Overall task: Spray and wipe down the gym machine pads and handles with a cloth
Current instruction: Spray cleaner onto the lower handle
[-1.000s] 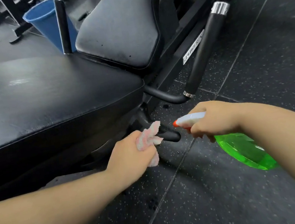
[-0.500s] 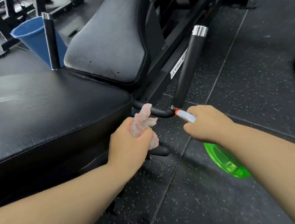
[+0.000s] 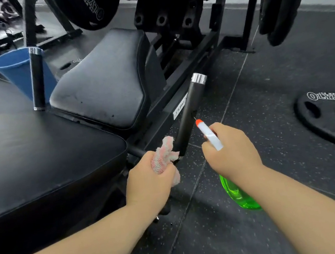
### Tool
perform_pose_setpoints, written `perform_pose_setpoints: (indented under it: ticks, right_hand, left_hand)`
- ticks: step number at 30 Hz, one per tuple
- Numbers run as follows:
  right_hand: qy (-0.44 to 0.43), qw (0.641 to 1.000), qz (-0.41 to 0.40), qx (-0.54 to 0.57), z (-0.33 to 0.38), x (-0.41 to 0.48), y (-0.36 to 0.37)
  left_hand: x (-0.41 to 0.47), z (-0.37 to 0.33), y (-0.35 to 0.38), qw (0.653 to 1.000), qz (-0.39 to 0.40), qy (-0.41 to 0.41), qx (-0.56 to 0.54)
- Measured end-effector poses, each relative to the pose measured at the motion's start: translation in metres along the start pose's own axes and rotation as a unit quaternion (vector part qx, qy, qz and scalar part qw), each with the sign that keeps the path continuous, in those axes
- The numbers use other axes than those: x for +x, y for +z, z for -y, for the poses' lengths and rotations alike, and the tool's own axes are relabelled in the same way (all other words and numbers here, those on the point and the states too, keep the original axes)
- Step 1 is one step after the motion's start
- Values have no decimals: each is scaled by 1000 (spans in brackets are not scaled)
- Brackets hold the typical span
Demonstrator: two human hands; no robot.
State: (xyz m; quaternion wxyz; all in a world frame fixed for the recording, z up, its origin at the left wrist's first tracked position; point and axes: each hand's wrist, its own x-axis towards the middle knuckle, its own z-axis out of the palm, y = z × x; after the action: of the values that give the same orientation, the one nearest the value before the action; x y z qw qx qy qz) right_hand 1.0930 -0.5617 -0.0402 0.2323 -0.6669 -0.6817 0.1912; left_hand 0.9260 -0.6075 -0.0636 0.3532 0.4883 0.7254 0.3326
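Entry: your right hand point(image 3: 231, 152), fingers clamped on the spray bottle point(image 3: 239, 196), now aims higher at the mid-frame machine handle point(image 3: 190, 111); left hand point(image 3: 148, 184) grips the cloth point(image 3: 163, 157) at its base, seemingly ready to wipe.

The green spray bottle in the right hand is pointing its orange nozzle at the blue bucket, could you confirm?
Not quite: the head view shows the green spray bottle in the right hand pointing its orange nozzle at the black side handle.
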Motion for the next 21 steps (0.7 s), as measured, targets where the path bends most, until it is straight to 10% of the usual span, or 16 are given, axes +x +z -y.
perform_pose_setpoints:
  ticks: [12, 21]
  right_hand:
    - [28, 987, 151, -56, 8, -5, 16]
    - [70, 996, 51, 12, -22, -5, 31]
  left_hand:
    - [21, -4, -4, 999, -39, -27, -19]
    - [12, 8, 4, 996, 53, 27, 61]
